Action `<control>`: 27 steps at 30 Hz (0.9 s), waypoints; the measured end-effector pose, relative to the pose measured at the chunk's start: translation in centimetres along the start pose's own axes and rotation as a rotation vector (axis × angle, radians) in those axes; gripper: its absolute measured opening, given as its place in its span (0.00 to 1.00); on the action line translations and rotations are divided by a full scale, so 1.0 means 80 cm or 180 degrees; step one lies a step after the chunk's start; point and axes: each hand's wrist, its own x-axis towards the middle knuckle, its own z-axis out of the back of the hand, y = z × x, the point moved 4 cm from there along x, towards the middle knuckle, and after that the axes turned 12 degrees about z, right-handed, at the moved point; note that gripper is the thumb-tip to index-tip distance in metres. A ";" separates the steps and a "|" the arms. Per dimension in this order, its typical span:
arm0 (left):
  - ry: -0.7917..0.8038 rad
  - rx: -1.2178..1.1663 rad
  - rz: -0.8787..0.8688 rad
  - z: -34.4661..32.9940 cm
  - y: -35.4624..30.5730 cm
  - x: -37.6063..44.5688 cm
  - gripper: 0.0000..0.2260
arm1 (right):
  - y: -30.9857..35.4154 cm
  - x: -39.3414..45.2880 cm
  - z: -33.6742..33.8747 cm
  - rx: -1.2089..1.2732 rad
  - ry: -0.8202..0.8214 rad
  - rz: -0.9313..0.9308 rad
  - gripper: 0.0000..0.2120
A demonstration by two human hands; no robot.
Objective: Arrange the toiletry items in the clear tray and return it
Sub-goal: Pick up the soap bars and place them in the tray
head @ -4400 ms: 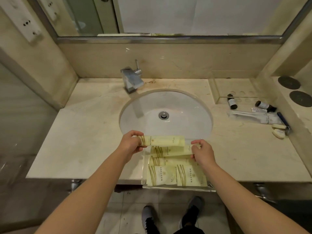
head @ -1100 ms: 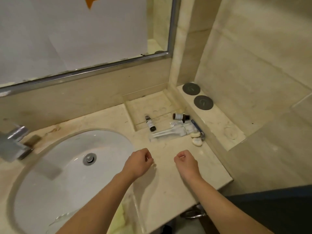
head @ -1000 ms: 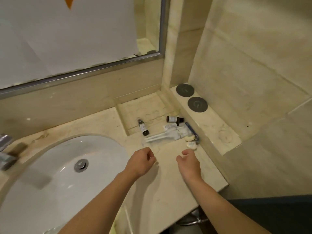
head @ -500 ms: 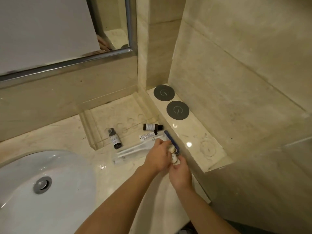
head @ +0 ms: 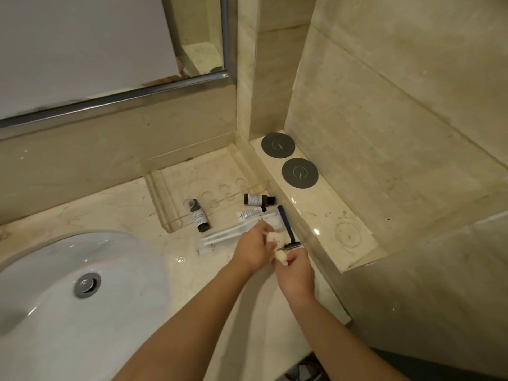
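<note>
Beside the razor [head: 286, 226], your left hand [head: 254, 248] pinches one small soap [head: 273, 237]; your right hand [head: 297, 273] grips another [head: 281, 255].

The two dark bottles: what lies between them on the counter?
Head view: only bare surface with round marks lies between the left bottle and the right bottle. The white tube lies just nearer, beside the right one.
</note>
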 end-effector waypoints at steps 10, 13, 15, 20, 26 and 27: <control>0.0433 -0.1883 0.0702 0.096 0.087 -0.096 0.09 | 0.039 -0.067 -0.035 0.0823 0.0360 0.0345 0.10; 0.0254 -0.1931 0.0889 0.123 0.124 -0.134 0.06 | 0.054 -0.104 -0.054 0.1130 0.0457 0.0301 0.09; 0.0124 -0.1883 0.0983 0.139 0.151 -0.160 0.07 | 0.060 -0.133 -0.069 0.1199 0.0602 0.0305 0.09; 0.0020 -0.1837 0.1100 0.167 0.209 -0.220 0.09 | 0.066 -0.204 -0.100 0.0945 0.1070 0.0590 0.12; 0.0027 -0.1999 0.1205 0.188 0.269 -0.282 0.14 | 0.061 -0.266 -0.144 0.0329 0.1620 0.1050 0.16; 0.0053 -0.2057 0.1237 0.189 0.277 -0.290 0.14 | 0.060 -0.272 -0.150 0.0192 0.1662 0.1133 0.17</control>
